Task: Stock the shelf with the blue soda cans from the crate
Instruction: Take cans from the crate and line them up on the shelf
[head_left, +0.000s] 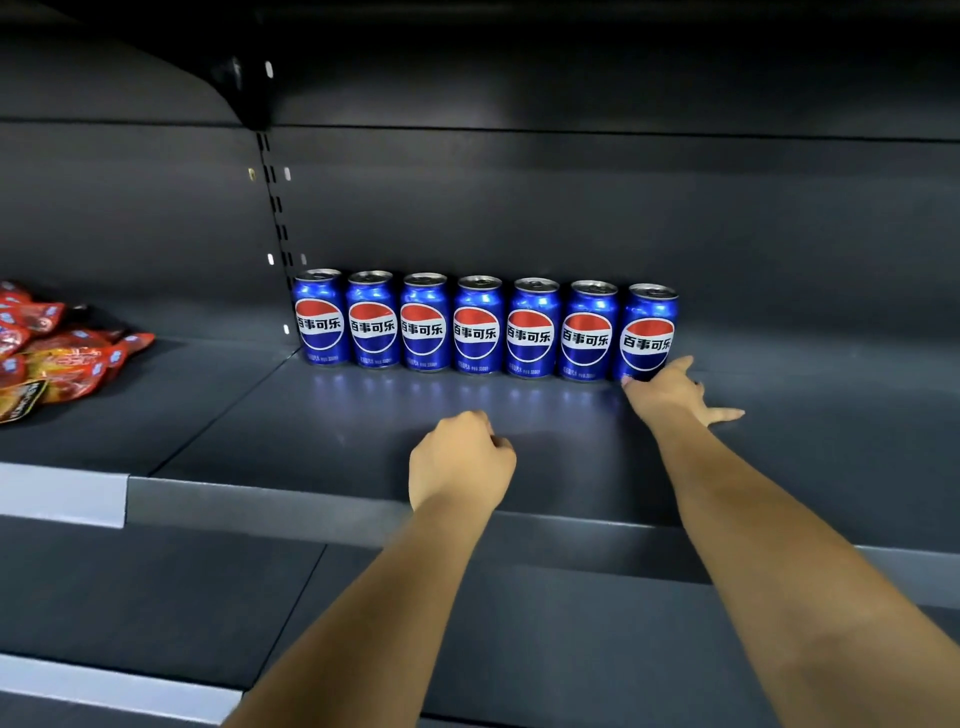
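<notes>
Seven cans (483, 326) stand in a touching row along the back wall (623, 218), blocking the shelf (291, 441) from 11 to 1 o'clock. At 2 o'clock, right of the last can (649, 332), bare shelf runs to the frame edge. The deck in front of the row is open. Snack bags (52, 353) crowd the 9 o'clock bay. The upper shelf (467, 62) caps headroom.

Dark grey metal shelf (363, 447) in front of me. Seven upright blue soda cans (478, 325) row along its back. Red snack packets (57, 353) piled far left.
</notes>
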